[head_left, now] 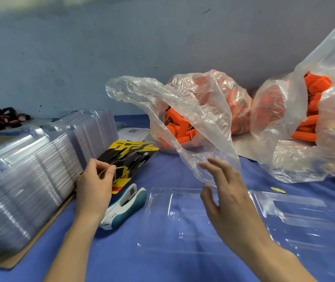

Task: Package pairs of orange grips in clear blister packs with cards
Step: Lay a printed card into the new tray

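**A:** What's the left grip [94,184] got?

**B:** It's pinching the yellow-black card [128,159] by its near end, thumb vs. curled fingers. Card looks lifted off the bench [122,251], prob. so it's ready to drop into a pack.

**A:** And the right grip [227,192]?

**B:** Wide open, fingers spread, holding nothing. It's at the floppy lip of the clear bag [183,102]. Some fingertips show thru the film, can't tell if they touch. My guess: going in for a pair.

**A:** Where are the orange grips [180,127]?

**B:** In that bag, far side of the bench, piled loose. More sit in a second bag [305,123] to the right. Bright orange moulded plastic, dark print on one, shapes hard to read thru the film.

**A:** Pack ready?

**B:** An open blister pack [174,210] lies flat below the right grip, nothing in it. There's a clear tray [305,216] beside it. Spare packs [30,165] are stacked at left. Stapler [122,204] sits just by the left wrist, handy for closing, I'd say.
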